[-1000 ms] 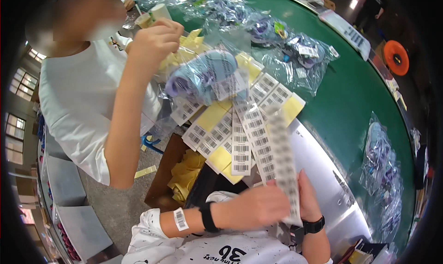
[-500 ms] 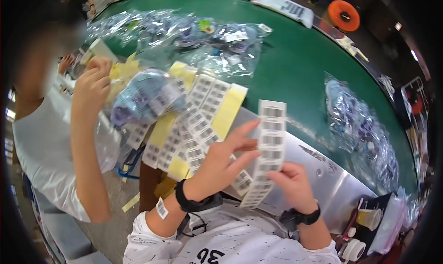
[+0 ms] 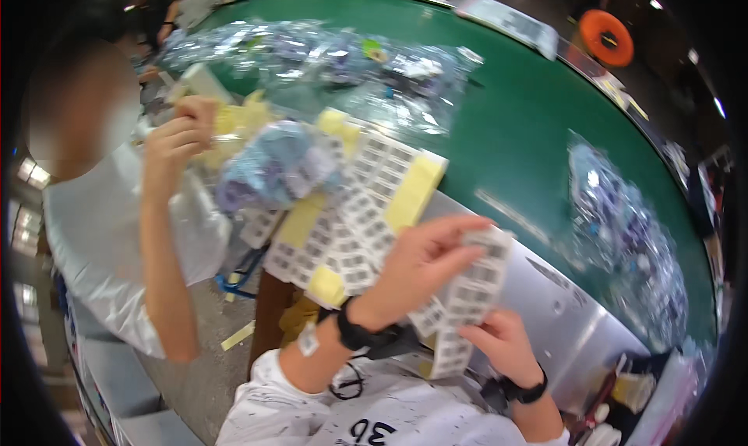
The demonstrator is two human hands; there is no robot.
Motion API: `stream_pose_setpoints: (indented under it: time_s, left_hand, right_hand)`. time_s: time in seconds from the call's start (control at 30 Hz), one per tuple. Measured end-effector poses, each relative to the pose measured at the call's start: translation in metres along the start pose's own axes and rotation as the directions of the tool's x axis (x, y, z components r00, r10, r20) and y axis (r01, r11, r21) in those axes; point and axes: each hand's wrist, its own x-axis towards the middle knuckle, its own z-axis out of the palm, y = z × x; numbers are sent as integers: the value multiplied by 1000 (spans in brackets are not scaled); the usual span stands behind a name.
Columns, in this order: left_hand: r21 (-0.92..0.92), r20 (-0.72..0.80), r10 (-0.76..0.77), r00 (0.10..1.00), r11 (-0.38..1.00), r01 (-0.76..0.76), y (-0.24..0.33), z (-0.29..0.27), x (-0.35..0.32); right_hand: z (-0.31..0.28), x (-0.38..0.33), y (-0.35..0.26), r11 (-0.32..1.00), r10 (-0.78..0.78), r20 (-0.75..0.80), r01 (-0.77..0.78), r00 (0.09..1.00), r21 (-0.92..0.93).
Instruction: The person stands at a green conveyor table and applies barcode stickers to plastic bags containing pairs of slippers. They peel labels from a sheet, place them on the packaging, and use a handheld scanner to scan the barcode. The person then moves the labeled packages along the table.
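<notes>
A white strip of barcode labels [image 3: 467,306] slants in front of my body, its lower end hanging near my shirt. My right hand [image 3: 502,343] pinches its lower right edge between thumb and fingers. Over the strip's upper end is my left hand [image 3: 425,263], thumb and fingers drawn together on it; motion blurs the fingertips. A single label [image 3: 308,340] is stuck to my left forearm. Left of my hands, several label sheets [image 3: 366,212] with yellow backing strips [image 3: 417,187] lie overlapping. A bagged bluish-purple item [image 3: 273,165] rests on their far left part.
A person in white [image 3: 140,236] sits at the left, one hand raised near crumpled yellow paper [image 3: 234,126]. Bagged items line the back of the green table [image 3: 514,126]; more bags [image 3: 623,236] lie right. A metal plate [image 3: 557,313] edges the near side.
My left hand has moved from beside the strip onto its upper end, fingers closing. The strip's top is lower and tilted. The whole view has shifted slightly.
</notes>
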Motion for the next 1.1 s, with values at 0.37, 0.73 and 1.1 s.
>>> stream_pose_setpoints:
  time_s: [0.37,0.73,1.1]
  left_hand:
    - [225,123,112,986,965,-138,-11,31,-14]
    - [349,186,170,968,909,-227,-16,32,-19]
    - [347,158,54,986,932,-107,-21,35,-17]
  right_hand:
    - [-12,-2,-32,799,-575,-424,370,700,-474]
    - [-22,0,-22,955,-296,-457,275,839,-113]
    - [-15,-1,-21,584,-719,-330,275,612,-764]
